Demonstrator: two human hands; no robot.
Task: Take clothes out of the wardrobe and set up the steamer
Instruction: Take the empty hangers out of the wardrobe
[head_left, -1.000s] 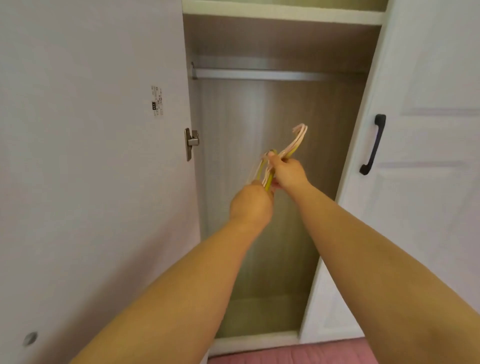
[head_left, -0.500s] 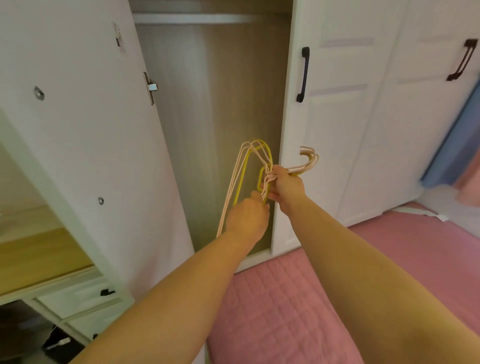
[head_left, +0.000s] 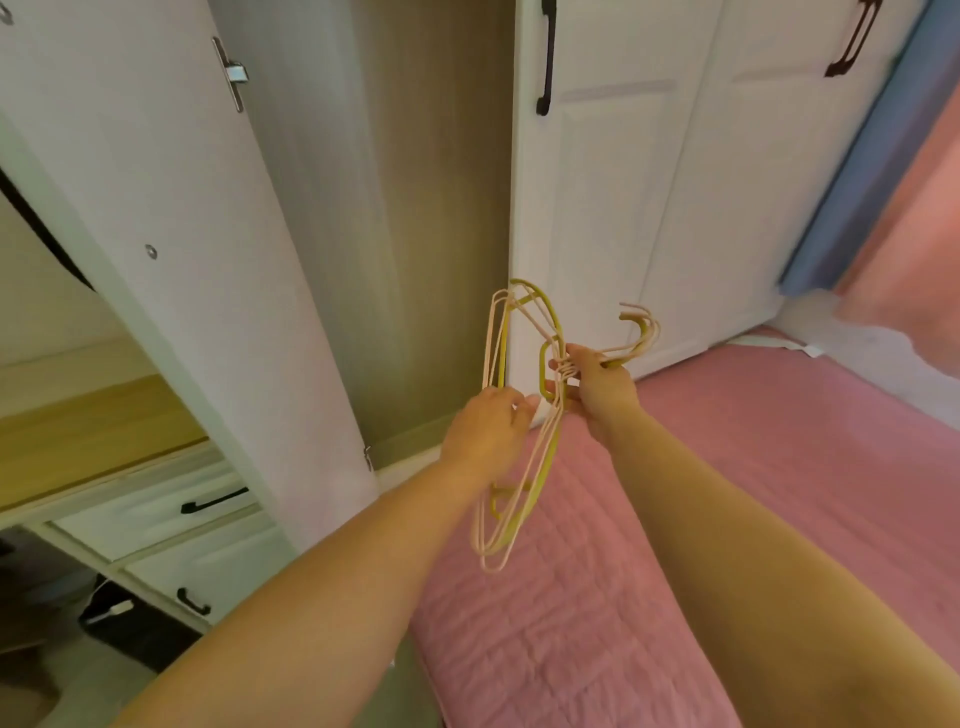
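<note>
A bunch of thin hangers (head_left: 524, 415), pale pink and yellow-green, hangs between the two hands in front of the open wardrobe (head_left: 415, 208). The right hand (head_left: 597, 384) is closed around the necks of the bunch, just below the hooks (head_left: 641, 332), which curve out up and to the right of its knuckles. The hanger bodies run on edge: their upper ends rise above both hands against the edge of the closed door (head_left: 597, 208), and their lower ends drop past the left wrist, over the pink quilt (head_left: 571, 623). The left hand (head_left: 485, 421) sits just left of the right one and a little lower, fingers curled loosely, fingertips touching the wires at the middle of the bunch; whether it truly grips them or only steadies them cannot be told. The two hands are near each other but apart, with the yellow-green hanger's inner loop showing between them.

The wardrobe's left door (head_left: 171, 234) stands swung open toward the camera; the part of the wood-grain interior in view holds no clothes. To the left, below a wooden top (head_left: 78, 431), are white drawers (head_left: 171, 509) with black handles. At far right hang a blue curtain (head_left: 852, 182) and pink fabric (head_left: 914, 234).
</note>
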